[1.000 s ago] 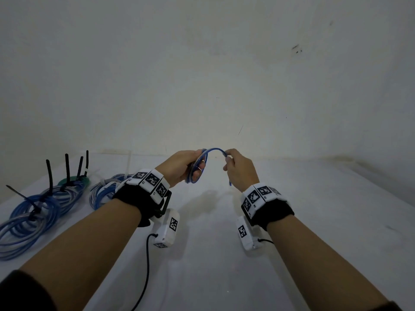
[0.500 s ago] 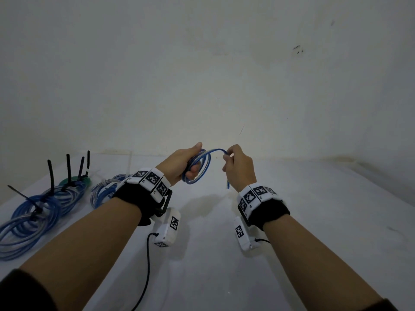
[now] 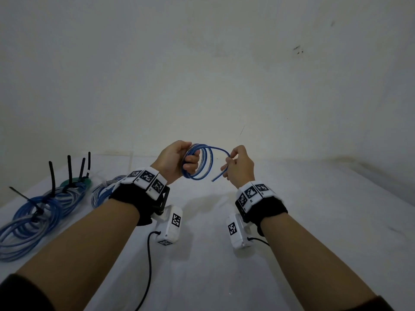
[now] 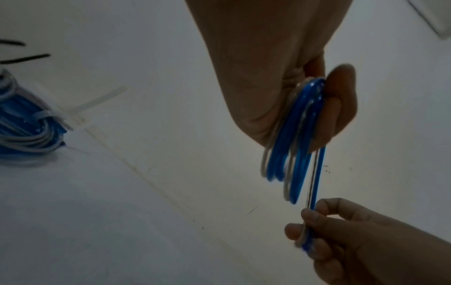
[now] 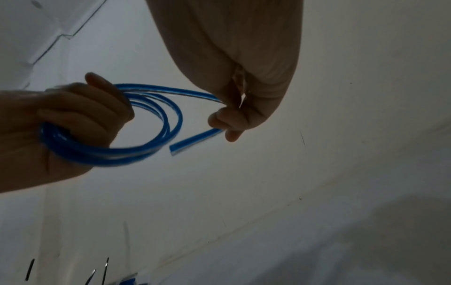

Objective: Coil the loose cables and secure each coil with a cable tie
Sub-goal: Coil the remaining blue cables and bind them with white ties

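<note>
Widening since a second ago: blue cable [image 3: 203,163] now showing rounder loops, hands drawn farther apart, tail end swung out below the right fist. Hanging in the air above the white desk [image 3: 314,209], well clear of it, in two or three turns. Left hand [image 3: 174,161] curling its grip round the gathered turns at one side of the coil, fingers threaded through the ring. Right hand [image 3: 240,166] pinching the free run of cable close to its cut end [image 5: 195,142], thumb and fingertips closed on it, short stub poking out beneath.

Judging by this, nearing the end of the coiling step for this cable: only the last short length left to lay in. Next calling for bringing the tail round onto the bundle, trapping it under the left thumb, then freeing the right hand to fetch a tie; none seen loose within reach except perhaps a pale strip [image 4: 97,100] by the far bundles.

Lying at far left on the desk, finished coils [image 3: 40,212] already bound, black tie tails [image 3: 52,176] sticking up.
</note>
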{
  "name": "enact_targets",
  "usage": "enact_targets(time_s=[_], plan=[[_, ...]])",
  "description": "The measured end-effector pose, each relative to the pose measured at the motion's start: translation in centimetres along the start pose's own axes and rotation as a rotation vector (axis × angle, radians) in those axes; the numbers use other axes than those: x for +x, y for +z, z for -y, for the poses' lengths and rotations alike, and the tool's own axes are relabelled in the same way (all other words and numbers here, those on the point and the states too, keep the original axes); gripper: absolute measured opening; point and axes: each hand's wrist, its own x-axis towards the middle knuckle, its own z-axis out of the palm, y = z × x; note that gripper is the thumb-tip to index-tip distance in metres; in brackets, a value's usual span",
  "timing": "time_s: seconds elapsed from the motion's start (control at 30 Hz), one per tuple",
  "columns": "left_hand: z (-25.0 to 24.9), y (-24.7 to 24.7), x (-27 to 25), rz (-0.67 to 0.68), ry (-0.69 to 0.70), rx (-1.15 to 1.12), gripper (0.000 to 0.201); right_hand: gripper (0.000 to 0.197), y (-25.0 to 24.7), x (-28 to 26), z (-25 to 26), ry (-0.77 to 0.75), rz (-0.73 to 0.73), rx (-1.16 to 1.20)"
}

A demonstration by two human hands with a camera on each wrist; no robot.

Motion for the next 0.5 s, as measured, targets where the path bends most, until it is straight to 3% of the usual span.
enact_targets(time_s=[0.1,0.27,0.37,0.5], plan=[[-0.1,0.0,0.0,0.026,0.042,-0.109,0.036,0.015,-0.1,-0.4,-0.3,0.004,0.065,0.007],[0.2,-0.2,0.6,-0.116,0.156,-0.134,0.04,0.01,0.3,-1.5,-0.9,-0.157,0.253,-0.069],[0.3,-0.6,1.0,-0.183,0.157,-0.175,0.044,0.017,0.5,-1.6,-1.0,-0.184,0.323,-0.026],[-0.2,-0.9,0.8,-0.107,0.123,-0.355,0.04,0.038,0.4,-1.6,-1.6,-0.251,0.404,-0.027]])
